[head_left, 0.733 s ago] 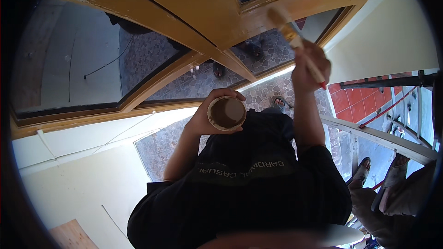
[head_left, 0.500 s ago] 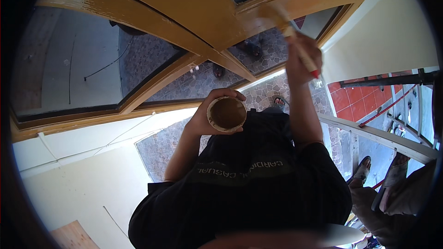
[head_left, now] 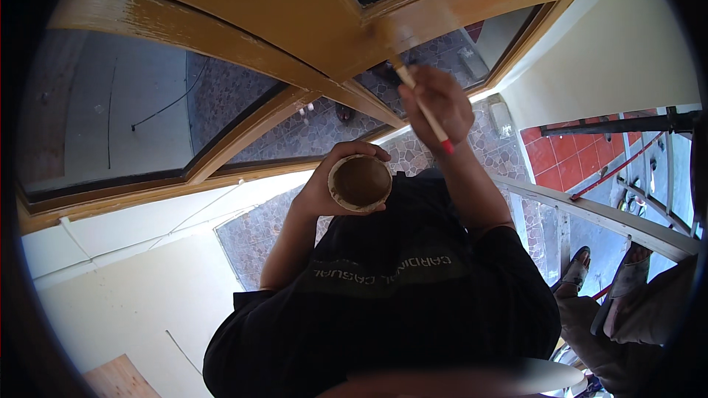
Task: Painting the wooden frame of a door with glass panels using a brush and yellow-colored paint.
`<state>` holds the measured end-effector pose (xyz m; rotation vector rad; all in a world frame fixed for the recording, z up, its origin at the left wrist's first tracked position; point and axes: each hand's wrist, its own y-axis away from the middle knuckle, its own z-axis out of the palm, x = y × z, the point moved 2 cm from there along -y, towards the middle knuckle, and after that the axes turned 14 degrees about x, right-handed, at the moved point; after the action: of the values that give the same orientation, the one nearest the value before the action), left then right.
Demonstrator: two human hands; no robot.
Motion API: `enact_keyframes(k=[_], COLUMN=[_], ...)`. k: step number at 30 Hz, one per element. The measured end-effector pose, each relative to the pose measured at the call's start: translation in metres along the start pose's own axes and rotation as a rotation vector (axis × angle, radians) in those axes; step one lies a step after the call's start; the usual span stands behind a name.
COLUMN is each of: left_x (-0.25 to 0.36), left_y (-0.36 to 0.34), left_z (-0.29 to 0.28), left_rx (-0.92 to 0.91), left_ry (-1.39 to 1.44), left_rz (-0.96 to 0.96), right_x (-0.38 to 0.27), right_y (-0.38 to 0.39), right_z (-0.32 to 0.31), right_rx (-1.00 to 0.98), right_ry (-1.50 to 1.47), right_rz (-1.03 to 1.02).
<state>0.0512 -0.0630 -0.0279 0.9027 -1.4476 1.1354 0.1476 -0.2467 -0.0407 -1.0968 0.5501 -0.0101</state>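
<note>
My left hand (head_left: 321, 189) is wrapped round a small paint cup (head_left: 360, 182), whose open top shows brown liquid. My right hand (head_left: 442, 109) grips a paintbrush with a pale, red-ended handle (head_left: 439, 133), its blurred bristles raised against the glossy mustard-brown wooden framework (head_left: 273, 0). Dark, reflective glass panes (head_left: 125, 103) sit within the wood, both above the brush and beside it.
Cream walls (head_left: 605, 51) flank the woodwork. At right stand metal railings or ladder rails (head_left: 590, 214) over red tiles (head_left: 571, 158), with another person's sandaled feet (head_left: 575, 269) and trousered legs. Mosaic paving (head_left: 251, 243) lies below; a plywood piece (head_left: 122, 379) is at lower left.
My right hand has moved leftward with the brush, after first rising and then dropping slightly. The bristles now sit further left on the wood. My left hand holds the cup almost in place.
</note>
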Motion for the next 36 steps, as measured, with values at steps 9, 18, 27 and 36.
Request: enact_keyframes(k=[9, 18, 27, 36], left_x=[0.001, -0.001, 0.002, 0.000], left_y=[0.004, 0.005, 0.002, 0.010], left_z=[-0.002, 0.000, 0.003, 0.000], left_rx=[-0.034, 0.006, -0.038, -0.013], left_ry=[-0.101, -0.002, -0.040, -0.065], left_rz=[0.050, 0.027, 0.042, 0.059], right_x=[0.031, 0.034, -0.008, 0.056], right_y=[-0.028, -0.028, 0.001, -0.044], right_z=[-0.033, -0.034, 0.003, -0.052], right_rx=[-0.020, 0.104, -0.018, 0.361], right_ry=[0.458, 0.542, -0.230, 0.094], right_rz=[0.137, -0.054, 0.077, 0.061])
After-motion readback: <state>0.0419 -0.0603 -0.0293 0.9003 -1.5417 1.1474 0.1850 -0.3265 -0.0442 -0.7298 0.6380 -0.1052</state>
